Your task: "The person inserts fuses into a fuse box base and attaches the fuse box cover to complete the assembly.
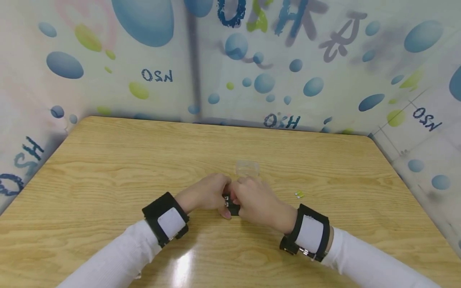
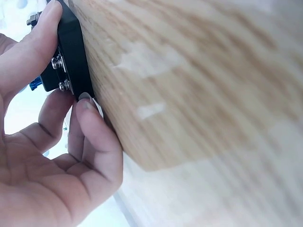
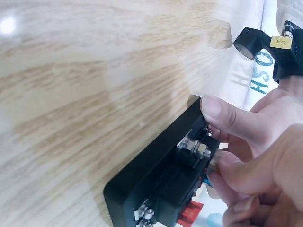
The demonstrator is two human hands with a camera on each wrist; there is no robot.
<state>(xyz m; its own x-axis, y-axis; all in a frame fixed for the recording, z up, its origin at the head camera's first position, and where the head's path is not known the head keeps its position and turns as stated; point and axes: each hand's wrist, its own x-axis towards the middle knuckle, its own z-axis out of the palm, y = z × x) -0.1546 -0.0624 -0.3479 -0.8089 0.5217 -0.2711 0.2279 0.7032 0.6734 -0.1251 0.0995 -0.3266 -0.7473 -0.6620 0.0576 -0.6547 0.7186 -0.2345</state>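
Observation:
A black fuse block (image 1: 234, 209) with metal screw terminals lies on the table between the two hands. My left hand (image 1: 208, 193) grips its left side, thumb along the near edge. In the left wrist view, fingertips (image 2: 92, 111) press the end of its base. Above it, my right hand (image 1: 256, 200) pinches a small blade fuse at the block's upper face, mostly hidden by thumb and finger. A red blade fuse (image 3: 190, 213) stands in the block in the right wrist view, and a blue one (image 2: 35, 83) shows in the left wrist view.
A clear plastic cover (image 1: 247, 167) lies just beyond the hands. Several small yellow and clear pieces (image 1: 299, 194) lie to the right. The wood-grain table (image 1: 126, 160) ends at a patterned backdrop (image 1: 216, 80) behind and at both sides.

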